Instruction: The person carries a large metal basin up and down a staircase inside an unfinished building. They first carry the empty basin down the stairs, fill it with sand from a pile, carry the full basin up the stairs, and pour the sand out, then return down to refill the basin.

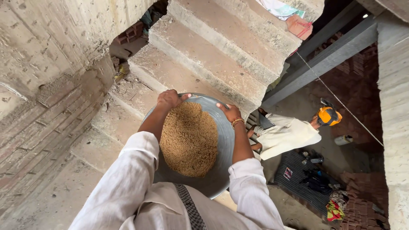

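So a round metal pan piled with sand is being carried chest-high, right over rough concrete stairs. The left hand is gripping the far rim, fingers curled over the edge, and the right hand, wearing a bangle, is clamping the rim on its side too. Down below, another person in a yellow helmet is crouching near a dark mat and stacked bricks.

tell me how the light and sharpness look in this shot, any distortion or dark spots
Head view: soft daylight falls evenly on the pan of sand, both hands, left hand and right hand, sharp; wide lens bends the concrete stairs; upper-right recess lies in deep shadow; no glare.
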